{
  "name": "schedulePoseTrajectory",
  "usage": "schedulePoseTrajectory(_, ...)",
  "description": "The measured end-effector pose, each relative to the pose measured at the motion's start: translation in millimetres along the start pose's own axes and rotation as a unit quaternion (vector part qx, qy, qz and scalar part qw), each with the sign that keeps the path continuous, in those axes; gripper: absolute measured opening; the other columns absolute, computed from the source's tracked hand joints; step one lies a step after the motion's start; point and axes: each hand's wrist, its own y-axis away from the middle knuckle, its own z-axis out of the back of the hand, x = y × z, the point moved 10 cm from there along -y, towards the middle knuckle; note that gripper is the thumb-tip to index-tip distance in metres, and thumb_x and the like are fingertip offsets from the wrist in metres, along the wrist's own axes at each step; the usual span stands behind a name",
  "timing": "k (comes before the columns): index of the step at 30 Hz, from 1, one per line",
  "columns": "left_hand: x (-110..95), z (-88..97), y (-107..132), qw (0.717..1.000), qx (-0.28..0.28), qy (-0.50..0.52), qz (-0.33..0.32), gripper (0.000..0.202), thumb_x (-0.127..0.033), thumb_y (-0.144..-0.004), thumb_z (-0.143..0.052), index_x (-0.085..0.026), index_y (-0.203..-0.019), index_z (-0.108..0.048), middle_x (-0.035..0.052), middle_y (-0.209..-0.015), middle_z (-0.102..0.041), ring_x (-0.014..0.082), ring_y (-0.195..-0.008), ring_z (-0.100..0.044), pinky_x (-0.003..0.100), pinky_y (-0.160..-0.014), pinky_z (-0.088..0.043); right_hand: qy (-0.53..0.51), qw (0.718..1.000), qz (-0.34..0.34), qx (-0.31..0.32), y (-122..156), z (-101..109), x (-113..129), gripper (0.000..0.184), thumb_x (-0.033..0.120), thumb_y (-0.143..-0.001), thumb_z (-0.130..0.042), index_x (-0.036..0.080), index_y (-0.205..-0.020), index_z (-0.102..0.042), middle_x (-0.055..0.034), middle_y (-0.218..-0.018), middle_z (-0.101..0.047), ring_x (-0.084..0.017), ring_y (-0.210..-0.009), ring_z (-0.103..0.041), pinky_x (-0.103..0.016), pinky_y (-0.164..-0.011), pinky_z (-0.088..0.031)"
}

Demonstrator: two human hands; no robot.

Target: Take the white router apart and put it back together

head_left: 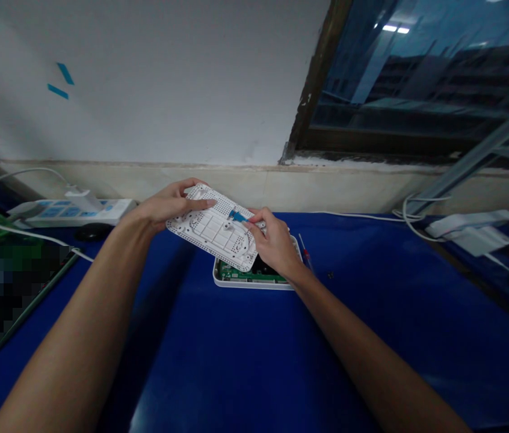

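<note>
While left hand (171, 207) grips perforated white panel (207, 227) by its upper-left edge, right hand (273, 240) pinches small blue piece (237, 216) over panel face; panel tilted at frame centre, partly over open white housing (254, 285). Advisable: brace panel firmly, handle blue piece gently, avoid knocking exposed green board (231, 272)

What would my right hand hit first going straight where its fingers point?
Past the blue piece at its fingertips, your right hand would probably meet the white perforated panel your left hand holds, though depth is unclear from this one view.
</note>
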Motion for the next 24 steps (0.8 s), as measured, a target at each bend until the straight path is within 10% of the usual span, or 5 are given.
schedulePoseTrajectory(7, -0.6, 18.3, 5.1, 0.999, -0.034, -0.004, 0.009, 0.045, -0.029, -0.065, -0.088, -0.023, -0.102, -0.062, 0.0033, -0.078, -0.072, 0.0195, -0.063, -0.069, 0.028, -0.054, -0.057, -0.102, 0.994, -0.026, -0.033, 5.9, 18.7, -6.0, 0.012, 0.035, -0.096, -0.058, 0.023, -0.094, -0.058, -0.0098, -0.138, -0.063, -0.024, -0.119, -0.066, -0.043, -0.095, -0.057)
schedulePoseTrajectory(18, -37.2, 34.0, 5.6, 0.979, -0.152, -0.015, -0.137, 0.047, -0.034, -0.062, -0.09, -0.023, -0.102, -0.068, 0.0071, -0.087, -0.073, 0.0229, -0.067, -0.07, 0.032, -0.055, -0.058, -0.014, 0.995, -0.085, -0.055, 28.8, 67.0, -12.4, 0.023, 0.044, -0.097, -0.056, 0.022, -0.101, -0.06, -0.0006, -0.068, -0.072, -0.016, -0.061, -0.069, -0.027, -0.056, -0.051)
schedulePoseTrajectory(24, -71.6, 17.3, 19.0, 0.954, -0.184, -0.007, -0.236, 0.045, -0.035, -0.064, -0.089, -0.023, -0.102, -0.067, 0.0034, -0.085, -0.069, 0.0177, -0.068, -0.066, 0.023, -0.052, -0.052, -0.033, 0.988, -0.097, -0.111, 30.1, 91.9, -19.4, 0.027, 0.048, -0.095, -0.057, 0.022, -0.096, -0.062, 0.0004, -0.066, -0.067, -0.015, -0.06, -0.064, -0.029, -0.062, -0.051)
